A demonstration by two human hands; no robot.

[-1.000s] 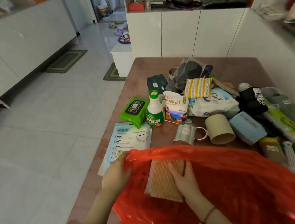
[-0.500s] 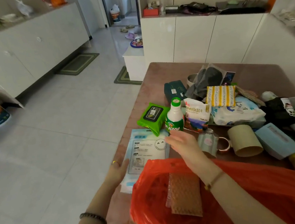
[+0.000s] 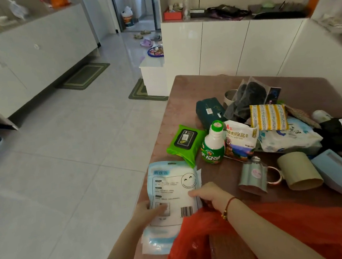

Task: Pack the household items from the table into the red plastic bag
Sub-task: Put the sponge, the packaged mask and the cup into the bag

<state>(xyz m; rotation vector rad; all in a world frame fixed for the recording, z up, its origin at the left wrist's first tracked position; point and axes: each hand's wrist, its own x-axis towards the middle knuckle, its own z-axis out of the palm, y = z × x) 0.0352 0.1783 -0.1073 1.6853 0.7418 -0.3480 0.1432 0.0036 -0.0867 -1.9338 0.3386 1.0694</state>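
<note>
Place: a home, seemingly a dining or living area.
Floor: pale glossy tiles (image 3: 76, 157) with green mats (image 3: 84, 76).
Storage: white cabinets (image 3: 227, 45) cluttered on top.
Doorway: slippers (image 3: 145, 41) lay scattered.
Table: brown table (image 3: 186, 95) carried household goods.

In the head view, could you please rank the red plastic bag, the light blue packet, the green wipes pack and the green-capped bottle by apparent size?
1. red plastic bag, nearest the camera
2. light blue packet
3. green wipes pack and green-capped bottle: too alike to rank
</note>
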